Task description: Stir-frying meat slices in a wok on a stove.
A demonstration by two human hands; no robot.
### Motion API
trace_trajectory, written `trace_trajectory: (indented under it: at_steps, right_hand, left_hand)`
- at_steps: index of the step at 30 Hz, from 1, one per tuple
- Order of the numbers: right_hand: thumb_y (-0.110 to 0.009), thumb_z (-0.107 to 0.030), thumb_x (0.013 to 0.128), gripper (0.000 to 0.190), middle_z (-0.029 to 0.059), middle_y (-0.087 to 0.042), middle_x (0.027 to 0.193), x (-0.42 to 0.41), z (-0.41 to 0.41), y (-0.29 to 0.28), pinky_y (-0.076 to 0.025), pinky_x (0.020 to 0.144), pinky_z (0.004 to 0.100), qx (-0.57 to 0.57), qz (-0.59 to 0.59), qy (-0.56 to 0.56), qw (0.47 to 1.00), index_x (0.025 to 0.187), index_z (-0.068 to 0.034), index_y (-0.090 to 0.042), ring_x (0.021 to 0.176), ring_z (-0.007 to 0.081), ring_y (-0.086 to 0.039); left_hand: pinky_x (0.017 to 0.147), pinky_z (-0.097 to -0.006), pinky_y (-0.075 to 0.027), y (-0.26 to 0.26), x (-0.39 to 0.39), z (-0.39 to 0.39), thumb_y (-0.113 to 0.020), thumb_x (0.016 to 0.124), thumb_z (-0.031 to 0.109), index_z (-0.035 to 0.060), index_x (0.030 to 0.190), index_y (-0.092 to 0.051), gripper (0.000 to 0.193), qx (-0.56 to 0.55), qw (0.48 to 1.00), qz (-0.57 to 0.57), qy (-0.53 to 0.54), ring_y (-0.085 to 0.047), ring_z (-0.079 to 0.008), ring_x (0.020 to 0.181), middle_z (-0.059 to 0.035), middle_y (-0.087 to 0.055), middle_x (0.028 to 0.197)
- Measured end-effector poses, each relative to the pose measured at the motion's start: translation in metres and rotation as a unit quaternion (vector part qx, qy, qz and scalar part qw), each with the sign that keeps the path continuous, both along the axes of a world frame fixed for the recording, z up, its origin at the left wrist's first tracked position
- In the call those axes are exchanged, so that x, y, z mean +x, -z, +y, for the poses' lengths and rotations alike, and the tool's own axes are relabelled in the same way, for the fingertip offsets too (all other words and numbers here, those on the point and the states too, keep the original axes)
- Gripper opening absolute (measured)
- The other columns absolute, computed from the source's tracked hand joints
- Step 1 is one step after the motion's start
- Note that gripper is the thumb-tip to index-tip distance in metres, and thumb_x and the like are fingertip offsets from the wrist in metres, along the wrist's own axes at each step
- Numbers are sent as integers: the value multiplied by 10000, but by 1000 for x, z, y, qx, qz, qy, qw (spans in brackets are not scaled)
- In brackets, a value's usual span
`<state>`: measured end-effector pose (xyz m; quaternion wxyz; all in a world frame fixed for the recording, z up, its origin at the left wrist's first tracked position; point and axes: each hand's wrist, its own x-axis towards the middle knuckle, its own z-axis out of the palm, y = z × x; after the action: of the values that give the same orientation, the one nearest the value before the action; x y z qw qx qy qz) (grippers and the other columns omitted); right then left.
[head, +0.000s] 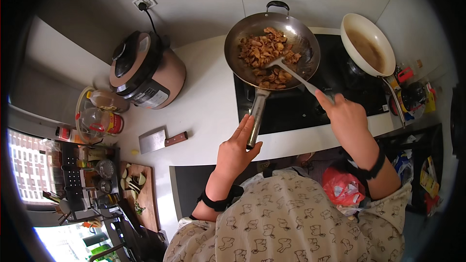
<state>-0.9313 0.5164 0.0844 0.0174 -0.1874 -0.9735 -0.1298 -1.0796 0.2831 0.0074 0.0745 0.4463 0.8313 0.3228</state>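
Observation:
A steel wok (233, 49) stands on the black cooktop (287, 111), tilted slightly towards me in this view. Browned sliced food (260, 49) lies in its bowl. My right hand (346, 116) grips a metal spatula (300, 79), whose blade rests among the slices. Beside the wok's metal handle (259, 107) is my left hand (235, 151). Its fingers lie straight along the handle's left side, with the thumb apart near the end. Whether it grips the handle or only touches it is not clear.
A cream frying pan (389, 52) leans at the right, its handle jutting forward. On the white counter (204, 116) lies a cleaver (154, 141). An electric pressure cooker (171, 65), bottles (109, 102) and a wooden cutting board (147, 189) with cut vegetables stand left.

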Motion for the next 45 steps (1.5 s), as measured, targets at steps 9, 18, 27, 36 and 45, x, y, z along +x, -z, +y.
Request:
trace_trajectory:
  at_steps: [9, 18, 27, 36, 45]
  right_hand:
    - [-578, -15, 772, 541, 112, -526, 726, 8, 10, -12, -502, 543, 386, -31, 60, -1, 998, 1283, -192, -570, 584, 306, -600]
    - [-525, -104, 862, 503, 119, -568, 772, -2, 18, 18, -514, 565, 415, -37, 48, 83, 995, 1343, -251, -507, 612, 317, -626]
    - [-554, -30, 797, 567, 115, -541, 702, 16, -32, 24, -497, 503, 390, -88, 58, 40, 994, 1336, -202, -528, 534, 298, -602]
    - [-563, -92, 864, 413, 118, -556, 715, 15, -6, -3, -500, 576, 408, -127, 123, 52, 983, 1255, -222, -592, 639, 313, -615]
    - [-574, -94, 862, 398, 117, -538, 717, 21, -3, 6, -474, 554, 424, -129, 127, 76, 981, 1238, -219, -613, 601, 327, -587]
  left_hand:
    - [807, -356, -555, -1, 3, -2, -741, 744, 141, 68, 1346, -480, 660, -10, 999, -30, -3, -650, -328, 983, -167, -529, 1333]
    - [810, -355, -555, -2, 2, 1, -742, 745, 144, 67, 1347, -479, 661, -1, 1000, -26, -3, -648, -322, 994, -160, -528, 1336]
    - [820, -356, -553, 1, 2, -2, -744, 737, 142, 66, 1337, -489, 656, 0, 1000, -30, -9, -640, -321, 1014, -155, -527, 1339]
    - [808, -354, -559, 2, 1, -3, -746, 735, 142, 64, 1337, -488, 659, 8, 1000, -19, -8, -642, -320, 1010, -152, -527, 1340]
    - [767, -349, -571, 1, 2, -2, -744, 735, 144, 79, 1351, -481, 672, -5, 1000, -23, -4, -669, -303, 940, -139, -522, 1350]
